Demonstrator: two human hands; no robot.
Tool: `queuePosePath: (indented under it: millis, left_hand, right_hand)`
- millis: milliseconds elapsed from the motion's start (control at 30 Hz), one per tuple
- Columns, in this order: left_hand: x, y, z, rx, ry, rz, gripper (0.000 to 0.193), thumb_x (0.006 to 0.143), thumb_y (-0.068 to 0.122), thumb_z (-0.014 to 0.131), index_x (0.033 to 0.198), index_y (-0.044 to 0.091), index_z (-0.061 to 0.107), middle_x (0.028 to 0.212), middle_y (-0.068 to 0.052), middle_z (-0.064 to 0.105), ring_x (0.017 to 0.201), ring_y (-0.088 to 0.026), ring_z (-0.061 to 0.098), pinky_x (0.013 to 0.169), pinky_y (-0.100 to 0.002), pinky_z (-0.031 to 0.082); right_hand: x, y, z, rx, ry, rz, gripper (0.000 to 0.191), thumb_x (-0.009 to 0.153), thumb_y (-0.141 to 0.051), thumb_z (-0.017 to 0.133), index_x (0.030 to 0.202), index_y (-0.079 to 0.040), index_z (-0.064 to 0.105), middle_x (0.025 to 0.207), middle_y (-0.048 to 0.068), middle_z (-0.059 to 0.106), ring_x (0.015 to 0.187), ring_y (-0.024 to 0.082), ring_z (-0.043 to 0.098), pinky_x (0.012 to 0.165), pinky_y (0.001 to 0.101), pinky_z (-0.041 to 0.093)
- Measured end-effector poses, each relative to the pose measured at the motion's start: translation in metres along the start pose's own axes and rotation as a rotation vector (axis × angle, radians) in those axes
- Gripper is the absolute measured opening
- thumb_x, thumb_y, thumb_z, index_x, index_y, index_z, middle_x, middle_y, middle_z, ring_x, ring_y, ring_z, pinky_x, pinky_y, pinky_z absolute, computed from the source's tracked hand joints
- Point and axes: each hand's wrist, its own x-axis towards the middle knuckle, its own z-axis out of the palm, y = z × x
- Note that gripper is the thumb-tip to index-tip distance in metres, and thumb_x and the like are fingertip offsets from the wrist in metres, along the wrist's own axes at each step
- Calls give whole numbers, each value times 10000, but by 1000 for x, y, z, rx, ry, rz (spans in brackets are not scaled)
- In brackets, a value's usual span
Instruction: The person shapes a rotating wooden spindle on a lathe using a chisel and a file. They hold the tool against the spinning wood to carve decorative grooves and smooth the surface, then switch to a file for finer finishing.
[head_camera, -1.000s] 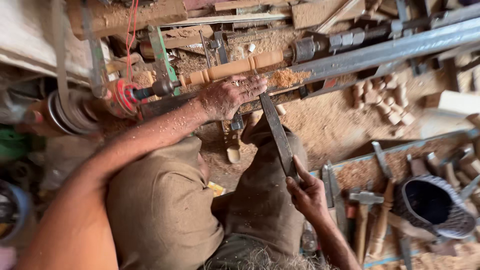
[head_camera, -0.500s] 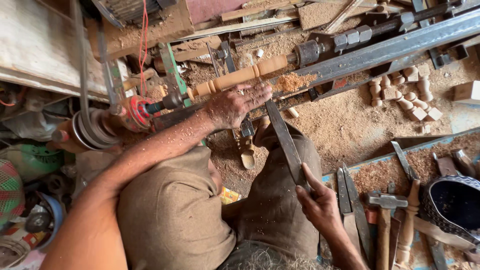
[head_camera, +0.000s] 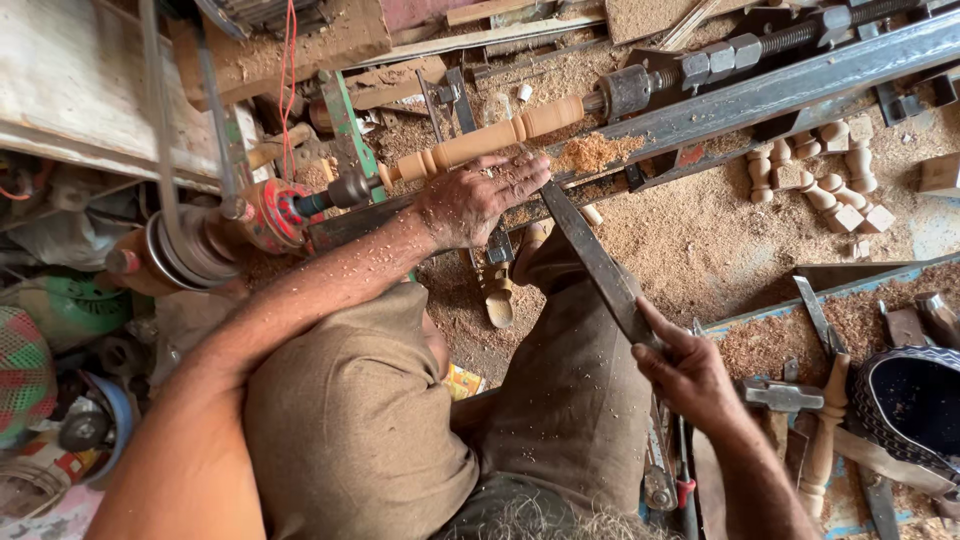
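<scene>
- The right hand (head_camera: 690, 375) has its grip closed round the near end of a long flat steel chisel (head_camera: 600, 262), thumb laid along the top of the blade.
- Up the blade from that grip, the left hand (head_camera: 478, 197) lies palm down over the far end of the chisel, fingers curled narrowly onto it and pressing it against the wooden spindle (head_camera: 490, 140); the cutting tip is hidden beneath the fingers, so I cannot tell just where it meets the wood.
- The spindle sits just beyond the left hand, held between the red drive head (head_camera: 270, 213) on that hand's outer side and the steel tailstock (head_camera: 640, 88) on the other; beads and grooves are already cut along it.
- A heap of fresh shavings (head_camera: 592, 152) lies just beside the left fingertips, on the long steel lathe bed (head_camera: 800, 85).
- Compared with the earlier pictures, both hands keep the same hold on the chisel and the same place on the spindle; only the view has shifted, swinging leftward. So the work appears to be a steady cut, not a change of tool.
- Farther out from the right grip: hammers (head_camera: 790, 400) and wooden-handled tools in a sawdust-filled tray, with a dark woven basket (head_camera: 905, 400) beyond.
- Past the lathe bed, turned wooden pieces (head_camera: 835, 190) lie on the sawdust-covered floor (head_camera: 700, 250).
</scene>
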Motion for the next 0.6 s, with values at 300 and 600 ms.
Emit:
queuePosePath:
  millis: [300, 600]
  left_hand:
    - [-4, 1, 0, 87, 85, 82, 760, 866, -63, 564, 1595, 102, 423, 1662, -83, 387, 1401, -116, 554, 1157, -418, 461]
    - [-4, 0, 8, 169, 3, 2, 670, 905, 7, 599, 1559, 89, 479, 1618, -75, 490, 949, -60, 640, 1186, -430, 463]
  right_hand:
    - [-18, 3, 16, -10, 17, -187, 662, 919, -184, 679, 1539, -218, 451, 555, -47, 589, 464, 56, 450, 438, 221, 384]
    - [-17, 1, 29, 167, 2, -52, 666, 916, -143, 680, 1546, -219, 477, 555, -75, 434, 469, 50, 367, 415, 245, 300]
